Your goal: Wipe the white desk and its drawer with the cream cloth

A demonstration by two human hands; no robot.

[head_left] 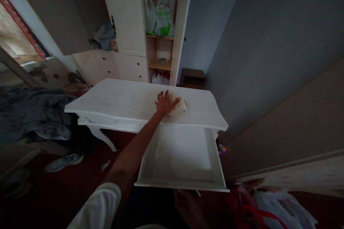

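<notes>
My left hand [164,104] reaches over a white table [120,94], its fingers spread and slightly curled above the top. A crumpled pale cloth [180,107] lies by its thumb and palm, touching the hand. Brownish smudges mark the tabletop around them. Below, the table's drawer [182,154] is pulled far out, with nothing seen inside. My right hand [186,204] is low in the shade, just under the drawer's front edge. Its fingers are partly hidden by that edge, so their grip does not show.
Behind the table stands a white wardrobe [129,18] with plastic bags [163,18] on a shelf. Dark clothing [34,114] is heaped at left, with a shoe [64,161] on the floor. More bags [282,207] lie at lower right, and a grey wall [268,43] rises at right.
</notes>
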